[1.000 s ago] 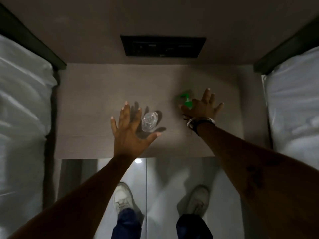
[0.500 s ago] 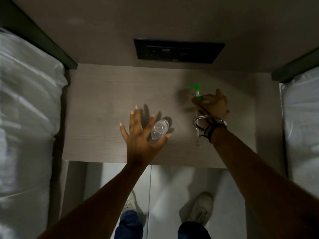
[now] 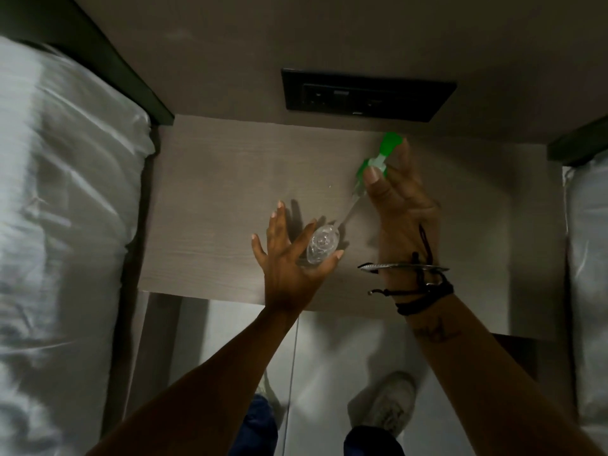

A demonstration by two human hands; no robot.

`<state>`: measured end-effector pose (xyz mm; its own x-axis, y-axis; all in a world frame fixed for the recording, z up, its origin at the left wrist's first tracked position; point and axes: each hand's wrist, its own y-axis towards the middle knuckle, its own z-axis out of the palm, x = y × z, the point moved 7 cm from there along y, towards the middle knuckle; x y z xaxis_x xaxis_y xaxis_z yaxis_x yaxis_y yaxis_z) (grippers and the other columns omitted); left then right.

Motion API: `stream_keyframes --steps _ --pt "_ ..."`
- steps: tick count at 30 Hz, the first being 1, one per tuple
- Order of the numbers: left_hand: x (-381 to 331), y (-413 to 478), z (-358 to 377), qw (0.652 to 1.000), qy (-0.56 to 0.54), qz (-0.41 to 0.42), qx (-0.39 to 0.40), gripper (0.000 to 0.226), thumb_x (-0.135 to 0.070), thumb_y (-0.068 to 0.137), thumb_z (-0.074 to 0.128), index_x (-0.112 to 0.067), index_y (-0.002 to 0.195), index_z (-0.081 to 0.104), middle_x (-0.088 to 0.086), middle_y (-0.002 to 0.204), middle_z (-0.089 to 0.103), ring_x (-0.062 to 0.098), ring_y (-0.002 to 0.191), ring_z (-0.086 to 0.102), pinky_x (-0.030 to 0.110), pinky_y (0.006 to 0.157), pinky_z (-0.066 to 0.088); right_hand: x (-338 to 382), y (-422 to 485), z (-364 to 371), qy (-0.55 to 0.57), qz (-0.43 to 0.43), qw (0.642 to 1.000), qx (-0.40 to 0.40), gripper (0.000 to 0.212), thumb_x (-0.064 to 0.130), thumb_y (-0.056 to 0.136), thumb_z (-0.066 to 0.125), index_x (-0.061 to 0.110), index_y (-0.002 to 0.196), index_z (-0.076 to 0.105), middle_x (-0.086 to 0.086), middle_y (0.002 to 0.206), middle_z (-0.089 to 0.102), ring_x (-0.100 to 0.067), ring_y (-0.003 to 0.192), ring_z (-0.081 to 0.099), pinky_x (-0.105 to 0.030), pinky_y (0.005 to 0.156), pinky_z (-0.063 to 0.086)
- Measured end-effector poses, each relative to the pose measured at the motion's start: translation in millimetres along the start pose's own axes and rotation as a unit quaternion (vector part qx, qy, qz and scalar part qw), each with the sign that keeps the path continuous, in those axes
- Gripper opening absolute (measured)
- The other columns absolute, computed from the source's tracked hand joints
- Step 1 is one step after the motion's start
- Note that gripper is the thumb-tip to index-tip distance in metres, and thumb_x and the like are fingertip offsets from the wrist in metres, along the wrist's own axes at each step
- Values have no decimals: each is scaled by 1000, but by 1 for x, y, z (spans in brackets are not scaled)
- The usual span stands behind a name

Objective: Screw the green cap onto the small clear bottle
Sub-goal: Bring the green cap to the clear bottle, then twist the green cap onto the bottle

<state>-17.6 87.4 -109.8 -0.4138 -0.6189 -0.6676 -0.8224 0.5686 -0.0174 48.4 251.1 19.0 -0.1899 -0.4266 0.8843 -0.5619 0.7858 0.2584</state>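
Lifting the green cap (image 3: 378, 161) off the counter (image 3: 210, 179) in our right hand (image 3: 399, 205), we now hold its tube toward the bottle (image 3: 322, 246), which our left hand's (image 3: 289, 261) fingers (image 3: 274, 222), spread wide, barely cradle.

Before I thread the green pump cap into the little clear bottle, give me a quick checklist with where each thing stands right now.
1. Right hand has the green cap: ok, pinched between thumb and fingers, lifted off the table.
2. Left hand steadying the clear bottle: not ok, the fingers are spread and only curl around it, no closed grip.
3. Dip tube aimed at the bottle mouth: ok, it slants down toward the bottle top.
4. Tube tip inside the neck: cannot tell, too blurred and glassy.
5. Cap seated on the threads: not ok, the cap is well above and to the right of the bottle.
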Motion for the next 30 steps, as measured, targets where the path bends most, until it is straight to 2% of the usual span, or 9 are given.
stream_keyframes --steps 1,4,5,9,11,13,16,23,30 --pt "0 0 0 1000 -2 1 0 64 -71 76 61 -49 134 48 4 166 11 16 154 6 52 116 -7 -3 -1 6 42 6 999 19 15 44 74 71 45 89 70 -1 150 37 0 130 39 -24 95 48" --pt "0 0 0 1000 -4 9 -3 66 -71 76 61 -48 136 44 5 166 12 20 154 8 54 116 -5 -10 -8 19 79 79 991 75 16 49 71 68 54 87 67 -1 155 29 -18 141 26 -57 109 34" --pt "1 0 0 1000 -5 11 -4 66 -71 76 61 -48 136 44 5 166 13 20 154 9 55 116 -4 -14 -11 22 97 107 986 82 17 51 70 67 54 87 67 0 155 27 -21 141 25 -60 109 32" --pt "2 2 1 1000 -5 12 7 65 -71 76 59 -45 135 48 4 166 14 20 153 9 53 117 -5 -23 -20 31 53 125 980 148 33 43 74 73 31 104 68 7 151 26 -19 140 24 -60 109 32" --pt "1 3 0 1000 -18 19 4 59 -69 77 58 -42 130 54 6 165 18 23 153 13 54 118 -4 -22 -31 36 -22 62 979 194 35 27 74 78 16 106 68 -3 149 32 -20 138 26 -58 111 28" --pt "1 3 0 1000 -15 23 1 54 -69 80 53 -36 121 63 8 164 20 26 152 16 57 118 -3 -21 -42 41 -82 -5 967 241 36 17 70 82 10 103 70 -19 145 38 -32 134 32 -60 109 28" --pt "1 3 4 999 -16 31 8 65 -81 82 41 -36 121 65 4 166 15 22 153 11 51 119 -9 -33 -49 44 -124 -3 952 279 41 9 67 82 9 106 69 -23 145 37 -43 132 34 -65 104 30" --pt "9 5 12 998 -44 34 -22 61 -83 84 31 -42 116 63 -3 165 17 16 153 12 34 118 -14 -34 -52 45 -125 -7 963 239 38 23 67 70 7 102 69 -21 143 41 -42 131 37 -61 105 31" --pt "5 10 10 996 -64 53 12 60 -79 84 45 -35 120 65 3 165 18 20 153 12 47 119 -5 -37 -51 47 -138 -40 954 265 37 21 73 67 1 104 68 -27 140 43 -42 128 43 -61 105 33"
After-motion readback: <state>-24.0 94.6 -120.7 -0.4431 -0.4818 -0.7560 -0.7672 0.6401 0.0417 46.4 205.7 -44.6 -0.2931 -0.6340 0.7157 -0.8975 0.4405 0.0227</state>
